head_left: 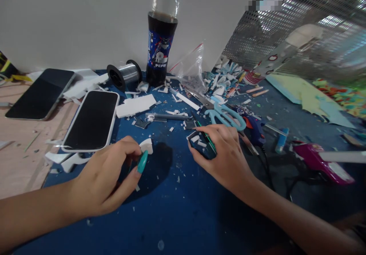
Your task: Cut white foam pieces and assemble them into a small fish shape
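My left hand (110, 177) rests on the blue mat (177, 213), fingers curled and pinching a small white foam piece (146, 145) at the fingertips. My right hand (224, 154) lies to the right of it, fingers bent over a small dark piece with white foam bits (197, 138) and a thin green stick (208, 138). Light blue scissors (224, 116) lie just beyond the right hand's fingers.
Two phones (91, 119) (41, 93) lie at the left, a wire spool (124, 74) and a Pepsi bottle (160, 41) at the back. A plastic bag (191, 70), foam scraps, a blue glue gun (256, 127), a pink tool (320, 161) and coloured paper (305, 93) crowd the right.
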### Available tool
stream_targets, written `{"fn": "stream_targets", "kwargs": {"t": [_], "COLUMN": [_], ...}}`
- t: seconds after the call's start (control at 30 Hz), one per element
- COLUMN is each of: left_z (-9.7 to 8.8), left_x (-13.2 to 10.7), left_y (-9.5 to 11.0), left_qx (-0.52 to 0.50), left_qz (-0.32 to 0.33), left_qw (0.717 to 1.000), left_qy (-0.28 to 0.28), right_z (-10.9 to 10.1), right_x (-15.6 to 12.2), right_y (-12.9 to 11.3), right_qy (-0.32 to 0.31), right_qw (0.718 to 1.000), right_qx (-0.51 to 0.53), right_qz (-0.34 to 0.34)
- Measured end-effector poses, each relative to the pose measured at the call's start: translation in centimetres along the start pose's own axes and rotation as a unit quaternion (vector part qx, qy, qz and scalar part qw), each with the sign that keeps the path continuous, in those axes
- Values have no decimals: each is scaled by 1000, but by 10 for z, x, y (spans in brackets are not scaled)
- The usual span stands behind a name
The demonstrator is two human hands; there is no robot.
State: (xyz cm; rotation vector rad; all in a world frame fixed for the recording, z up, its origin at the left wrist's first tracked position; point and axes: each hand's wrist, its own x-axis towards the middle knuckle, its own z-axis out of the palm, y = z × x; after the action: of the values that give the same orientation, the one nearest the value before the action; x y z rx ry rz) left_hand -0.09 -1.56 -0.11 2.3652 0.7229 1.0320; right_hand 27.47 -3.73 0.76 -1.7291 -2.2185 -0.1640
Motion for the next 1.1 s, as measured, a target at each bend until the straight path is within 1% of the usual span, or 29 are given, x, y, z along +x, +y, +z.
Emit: {"fn": "stream_targets", "kwargs": {"t": [0.27, 0.4, 0.5, 0.6, 0.67, 0.83, 1.1], "left_z": [0, 0, 1, 1, 0, -2, -4], "left_x": [2, 1, 1, 2, 3, 6, 9], "left_y": [1, 0, -1, -1, 0, 1, 2], "left_qx": [-2, -8, -3, 14, 15, 10, 15], "left_qz": [0, -3, 8, 13, 17, 26, 34], "left_qw": [1000, 1000, 1000, 1000, 1000, 1000, 999], "left_qy": [-4, -6, -6, 3, 4, -1, 0], "right_z": [2, -4, -9, -8, -5, 5, 8], "right_x": [3, 6, 16, 33, 47, 70, 77], "right_y": [-1, -6, -13, -20, -24, -26, -26], "right_qy": [27, 59, 81, 51, 19, -34, -65], "right_qw": [999, 998, 995, 991, 987, 988, 985], "right_qx": [-15, -18, 10, 69, 101, 111, 109], "right_qz": [24, -9, -52, -107, -123, -105, -117]}}
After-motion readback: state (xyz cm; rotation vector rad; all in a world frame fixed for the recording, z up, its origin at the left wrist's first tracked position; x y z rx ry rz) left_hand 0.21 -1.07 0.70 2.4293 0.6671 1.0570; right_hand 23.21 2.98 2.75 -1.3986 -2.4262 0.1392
